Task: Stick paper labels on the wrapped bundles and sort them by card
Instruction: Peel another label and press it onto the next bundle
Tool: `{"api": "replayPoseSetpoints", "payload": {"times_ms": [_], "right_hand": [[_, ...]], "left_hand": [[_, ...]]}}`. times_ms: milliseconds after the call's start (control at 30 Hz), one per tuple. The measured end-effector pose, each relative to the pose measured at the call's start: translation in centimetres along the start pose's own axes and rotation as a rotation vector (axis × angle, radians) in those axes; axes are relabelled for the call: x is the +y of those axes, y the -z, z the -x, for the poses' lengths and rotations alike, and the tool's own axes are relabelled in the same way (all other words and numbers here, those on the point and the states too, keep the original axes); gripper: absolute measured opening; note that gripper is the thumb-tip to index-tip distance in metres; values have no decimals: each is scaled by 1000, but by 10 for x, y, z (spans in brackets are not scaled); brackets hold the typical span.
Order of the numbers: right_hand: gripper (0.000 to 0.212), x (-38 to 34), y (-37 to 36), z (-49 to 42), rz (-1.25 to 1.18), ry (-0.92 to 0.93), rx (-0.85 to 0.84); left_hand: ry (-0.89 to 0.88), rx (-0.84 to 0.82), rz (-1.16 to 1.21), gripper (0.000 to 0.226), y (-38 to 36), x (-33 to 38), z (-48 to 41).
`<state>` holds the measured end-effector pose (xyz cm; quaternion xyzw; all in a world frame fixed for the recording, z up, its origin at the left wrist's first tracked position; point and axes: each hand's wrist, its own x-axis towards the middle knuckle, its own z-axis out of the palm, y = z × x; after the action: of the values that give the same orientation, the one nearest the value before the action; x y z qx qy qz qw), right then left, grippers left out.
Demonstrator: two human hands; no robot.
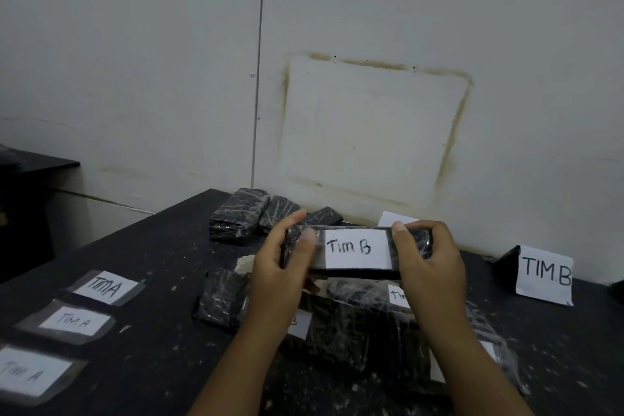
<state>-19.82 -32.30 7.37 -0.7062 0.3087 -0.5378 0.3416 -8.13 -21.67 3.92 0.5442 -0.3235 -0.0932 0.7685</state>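
I hold a black wrapped bundle [358,273] up over the table, its white paper label [356,248] reading "TIM B" facing me. My left hand [280,267] grips its left end, thumb pressed on the front beside the label. My right hand [429,263] grips the right end, thumb on the label's right edge. A folded "TIM B" card [544,275] stands at the right. Three "TIM A" labels on tape [72,321] lie flat at the left. Beneath my hands lie more wrapped bundles [371,321], some with labels.
Three unlabelled black bundles [239,218] lie at the table's far edge against the white wall. One more bundle [223,300] sits left of my left wrist. The dark table [162,263] is speckled with white flecks. A dark cabinet [27,206] stands at far left.
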Motion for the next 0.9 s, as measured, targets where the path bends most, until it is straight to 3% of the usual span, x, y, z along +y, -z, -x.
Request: {"api": "replayPoseSetpoints", "payload": {"times_ms": [100,267,433,533,600,767,900], "right_hand": [[16,2,3,-4,9,-16,-18],[15,4,1,-5,-7,-23,-50],[16,3,-7,1,-52,-44,-52],[15,-3,-6,3,-41,34,-34],[16,-4,-3,3,-30,60,-52],[54,-6,4,2,-8,-13,-340],[52,-4,2,2,18,25,-382]], "left_hand": [[-15,-53,-107,65,0,-2,-2],[-113,-14,-30,48,4,-3,-3],[-204,142,-5,38,2,0,-1],[-142,141,29,33,2,2,0],[-67,56,81,26,2,4,1],[-88,25,-55,56,3,5,-1],[-149,72,-81,49,8,2,-4]]}}
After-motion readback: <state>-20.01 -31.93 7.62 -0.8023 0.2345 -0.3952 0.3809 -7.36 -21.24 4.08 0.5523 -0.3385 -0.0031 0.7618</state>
